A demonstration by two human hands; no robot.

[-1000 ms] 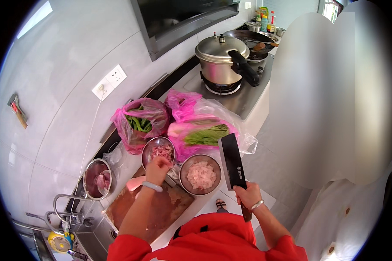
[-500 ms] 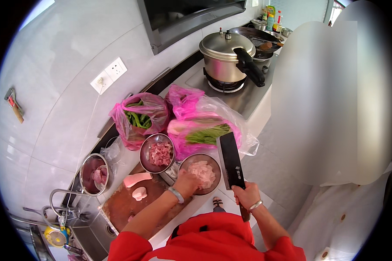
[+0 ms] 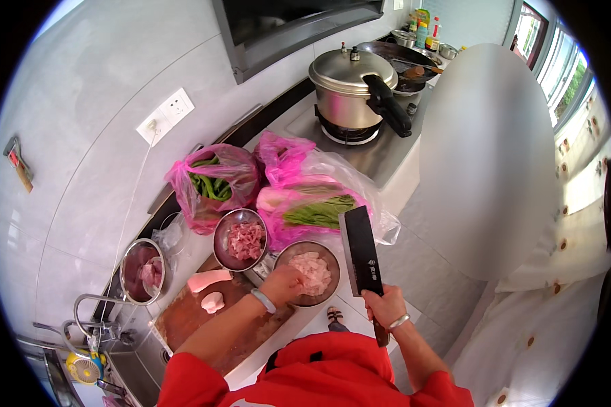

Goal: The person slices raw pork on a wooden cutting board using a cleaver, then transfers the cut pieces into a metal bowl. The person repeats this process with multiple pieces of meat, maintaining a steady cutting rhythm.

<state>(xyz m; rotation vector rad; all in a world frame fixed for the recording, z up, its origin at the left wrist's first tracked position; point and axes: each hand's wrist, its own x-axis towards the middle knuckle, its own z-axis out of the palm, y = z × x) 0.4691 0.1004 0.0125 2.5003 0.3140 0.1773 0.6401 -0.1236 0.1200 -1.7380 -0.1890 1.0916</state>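
Cleaver (image 3: pixel 361 251) is gripped by its handle in the right hand (image 3: pixel 385 306), fingers wrapped around it, black blade raised beside the metal bowl (image 3: pixel 335 262). The left hand (image 3: pixel 283 283) is held over that bowl's near-left side, fingers curled at the pale meat pieces (image 3: pixel 316 275); whether any are pinched cannot be told. Two larger pale chunks (image 3: pixel 212 302) are placed on the cutting board (image 3: pixel 244 329).

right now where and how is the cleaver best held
Probably by its dark handle, wrapped around from the person's right: the handle points back toward the body, while the broad black blade extends away. The right hand grips it there.
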